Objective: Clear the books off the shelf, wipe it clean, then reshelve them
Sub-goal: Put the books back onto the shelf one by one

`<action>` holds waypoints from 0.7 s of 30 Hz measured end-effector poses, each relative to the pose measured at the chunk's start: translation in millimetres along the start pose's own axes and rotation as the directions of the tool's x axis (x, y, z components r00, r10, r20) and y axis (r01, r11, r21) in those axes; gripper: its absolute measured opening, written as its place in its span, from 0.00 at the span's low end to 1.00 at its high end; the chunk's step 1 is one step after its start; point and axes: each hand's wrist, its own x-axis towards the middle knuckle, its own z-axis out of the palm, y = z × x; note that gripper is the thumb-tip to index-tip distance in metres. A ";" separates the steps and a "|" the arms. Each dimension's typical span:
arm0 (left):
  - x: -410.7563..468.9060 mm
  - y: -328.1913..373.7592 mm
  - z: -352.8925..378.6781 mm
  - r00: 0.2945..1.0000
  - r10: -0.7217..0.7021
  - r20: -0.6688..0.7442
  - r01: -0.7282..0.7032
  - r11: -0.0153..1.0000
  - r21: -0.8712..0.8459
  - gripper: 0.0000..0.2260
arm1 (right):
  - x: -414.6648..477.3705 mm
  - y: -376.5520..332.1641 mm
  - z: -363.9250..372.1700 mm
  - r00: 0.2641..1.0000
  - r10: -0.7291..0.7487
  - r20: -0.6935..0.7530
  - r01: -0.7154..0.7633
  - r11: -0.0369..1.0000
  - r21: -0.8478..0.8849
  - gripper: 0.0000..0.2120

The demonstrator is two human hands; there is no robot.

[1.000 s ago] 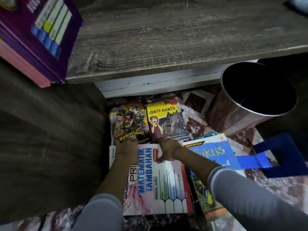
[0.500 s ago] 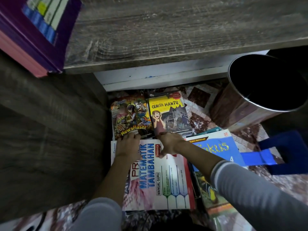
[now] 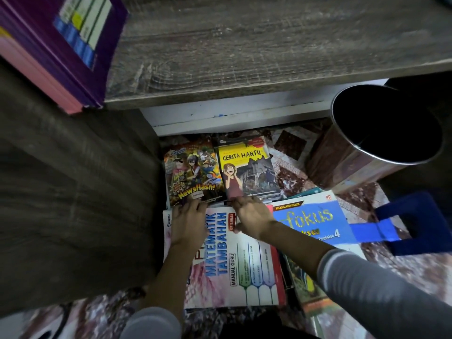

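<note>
On the floor [image 3: 291,173] below the shelf [image 3: 269,45], the Cerita Hantu book [image 3: 247,162] hides the right grip [image 3: 252,217]'s curled fingertips — a hold cannot be told; the left grip [image 3: 189,222] lies flat, empty, on the Matematik book [image 3: 244,265]. A metal bin [image 3: 342,165] stands right.

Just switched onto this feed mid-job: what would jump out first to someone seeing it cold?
The bright covers lying low in the middle: the yellow Cerita Hantu book beside the Newsflash comic, just below the shelf board, with the left hand and right hand at their near edges, over the Matematik Tambahan book. Next come the dark-mouthed metal bin at right and the purple book stack on the shelf, top left.
</note>
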 end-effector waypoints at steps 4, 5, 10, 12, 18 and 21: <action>-2.1 -2.0 3.9 0.992 -0.023 0.123 0.024 1.000 -0.012 0.31 | -10.0 -1.3 4.9 1.000 -0.030 0.008 0.030 0.999 0.022 0.36; -1.4 -2.6 3.9 0.986 -0.019 0.163 0.022 1.000 -0.014 0.31 | -10.4 -1.6 4.9 0.999 -0.035 0.021 0.035 0.999 0.028 0.36; 2.1 -2.1 -1.1 0.957 -0.008 0.289 0.025 0.998 -0.054 0.30 | -3.9 -3.2 2.1 0.989 0.044 0.140 -0.073 0.975 0.209 0.42; 2.8 -3.3 -2.9 0.949 0.010 0.315 0.017 0.996 -0.083 0.31 | -2.2 -3.8 -1.3 0.985 0.038 0.167 -0.070 0.979 0.190 0.43; -2.7 -6.0 -16.7 0.951 0.076 0.300 -0.037 0.990 -0.136 0.27 | -0.1 -0.1 -17.1 0.966 0.013 0.256 -0.070 0.973 0.218 0.45; -6.7 -4.7 -30.1 0.954 0.116 0.277 -0.072 0.984 -0.164 0.24 | -5.9 4.4 -32.7 0.925 0.062 0.375 -0.117 0.985 0.127 0.36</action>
